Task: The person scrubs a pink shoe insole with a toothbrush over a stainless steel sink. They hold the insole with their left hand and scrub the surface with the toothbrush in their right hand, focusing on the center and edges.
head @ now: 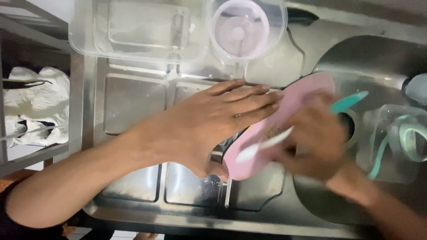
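Steel sink unit (133, 102) spreads out under me, its ribbed draining board on my left and the basin (378, 62) dropping away on my right. Up at the far edge sits a clear plastic container (133, 31), empty, and beside it a clear tub with a pale pink round lid (240, 29), both parked well away from the work. In the basin there's a clear jug-like vessel with a teal band (396, 142), close to my right wrist.

Now the pink oval plate (284, 120): it lies tilted across the lip between draining board and basin, so I judge anything loosened runs toward the drain. My left hand (213, 120) lies flat and spread along its near edge, fingers straight, pinning it steady rather than closing round it. My right hand (316, 138) is a blur, fingers closed on a teal-handled brush with a white end (267, 144), that white end down on the plate's face. A small brown speck of residue (272, 131) sits just by the brush.
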